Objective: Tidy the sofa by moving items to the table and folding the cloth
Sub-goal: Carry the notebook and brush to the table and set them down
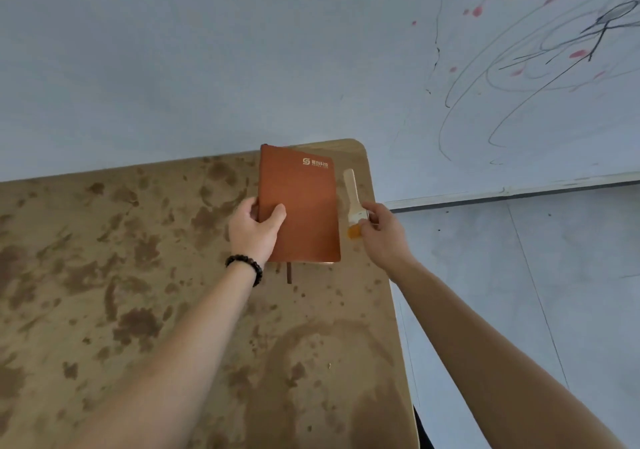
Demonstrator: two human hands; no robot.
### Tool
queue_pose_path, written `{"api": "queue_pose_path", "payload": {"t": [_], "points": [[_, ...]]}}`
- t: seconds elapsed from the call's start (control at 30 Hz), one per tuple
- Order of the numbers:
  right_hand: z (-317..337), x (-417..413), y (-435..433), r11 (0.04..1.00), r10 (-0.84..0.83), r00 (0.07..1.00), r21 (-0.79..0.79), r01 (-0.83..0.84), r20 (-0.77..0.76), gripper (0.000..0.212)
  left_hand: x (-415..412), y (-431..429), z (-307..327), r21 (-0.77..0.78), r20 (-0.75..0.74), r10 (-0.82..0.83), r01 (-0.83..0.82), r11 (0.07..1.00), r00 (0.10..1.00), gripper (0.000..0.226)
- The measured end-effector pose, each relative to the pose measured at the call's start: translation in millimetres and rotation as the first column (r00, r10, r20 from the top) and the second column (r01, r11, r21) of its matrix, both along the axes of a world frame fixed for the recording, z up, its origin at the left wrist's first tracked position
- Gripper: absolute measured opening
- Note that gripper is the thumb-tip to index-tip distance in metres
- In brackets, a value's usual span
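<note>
Stained counter (138,275) at pale wall (173,68): your left grip (254,230) clasps the notebook (304,203) at far right corner, right grip (382,234) pinches the brush (353,199) beside it. Set both flat, clear of the edge, then let go.

Your left hand (254,229) hides the near left corner of the notebook (304,213). Its fingers (246,206) slip out of sight behind that edge, and only the thumb shows on the cover. Fingers of your right hand (381,234) cover part of the orange bristles of the brush (353,196). The gold lettering (316,162) is too small to read. You cannot tell whether the notebook rests on the surface (104,275) or is lifted. The surface runs off the left and bottom edges, and both forearms leave at the bottom.
</note>
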State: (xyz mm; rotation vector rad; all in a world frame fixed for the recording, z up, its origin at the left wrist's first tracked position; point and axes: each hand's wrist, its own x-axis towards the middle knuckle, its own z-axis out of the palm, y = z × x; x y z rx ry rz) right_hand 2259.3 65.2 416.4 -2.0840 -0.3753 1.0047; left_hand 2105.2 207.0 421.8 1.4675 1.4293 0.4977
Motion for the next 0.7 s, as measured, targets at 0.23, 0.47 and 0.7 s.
{"api": "queue_pose_path", "payload": {"t": [0.23,0.47,0.7], "points": [[-41.3,39.8,58.0,0.935,0.352,0.909,-0.117,-0.334,0.224,0.049,21.4,15.2,-40.4,0.023,-0.292,-0.211,0.228,0.973,0.933,0.105],[-55.0,39.0,55.4,0.792,0.605,0.719,-0.348,-0.502,0.34,0.062,7.7,-7.8,-68.1,-0.04,-0.604,-0.498,0.6,0.799,0.622,0.094],[-31.6,40.0,43.1,0.763,0.646,0.699,-0.268,-0.588,0.306,0.059,12.3,-12.4,-43.2,-0.039,-0.669,-0.484,0.624,0.78,0.564,0.066]]}}
